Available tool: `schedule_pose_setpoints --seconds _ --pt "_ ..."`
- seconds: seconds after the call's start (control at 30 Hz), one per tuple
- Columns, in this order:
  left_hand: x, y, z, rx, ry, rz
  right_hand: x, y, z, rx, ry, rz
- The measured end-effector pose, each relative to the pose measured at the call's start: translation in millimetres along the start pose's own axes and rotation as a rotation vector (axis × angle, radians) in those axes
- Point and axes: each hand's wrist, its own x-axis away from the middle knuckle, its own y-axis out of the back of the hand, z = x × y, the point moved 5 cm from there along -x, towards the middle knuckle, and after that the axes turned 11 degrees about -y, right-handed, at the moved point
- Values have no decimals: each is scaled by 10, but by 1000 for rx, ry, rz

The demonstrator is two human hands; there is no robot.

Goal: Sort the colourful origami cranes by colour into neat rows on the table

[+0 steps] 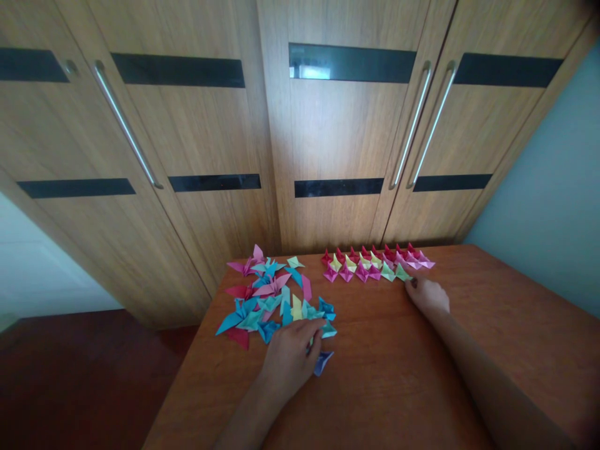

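My right hand (427, 295) has its fingers closed at the near edge of a green origami crane (402, 273), the right end of the front row. Beside that crane stands a paler green one (387, 271), with magenta cranes (362, 272) farther left. My left hand (291, 350) is over the near side of a loose pile of origami cranes, its fingers curled and the thumb close to the index finger. Whatever lies under those fingers is hidden. A teal crane (329, 330) shows just past the fingertips, and a purple-blue folded paper (323, 362) lies by the thumb.
Blue (237, 315), pink (274, 286) and red (239, 337) cranes are scattered at the table's left side. Behind the front row stand yellow (350, 262) and red cranes (327, 256). A wooden wardrobe (328, 219) stands along the back edge of the brown table (375, 381).
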Motion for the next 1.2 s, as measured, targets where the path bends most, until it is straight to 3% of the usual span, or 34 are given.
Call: schedule_pose_setpoints --seconds 0.57,0.87,1.0,1.2 --pt "4 4 22 -1 12 14 13 7 49 -36 4 -42" --pt "-22 41 50 -16 31 38 406 25 114 -72 -9 -8" --pt "-25 105 167 -32 68 -8 719 -31 312 -107 101 29" --pt "-124 247 381 -148 107 -52 1152 -77 677 -187 409 54"
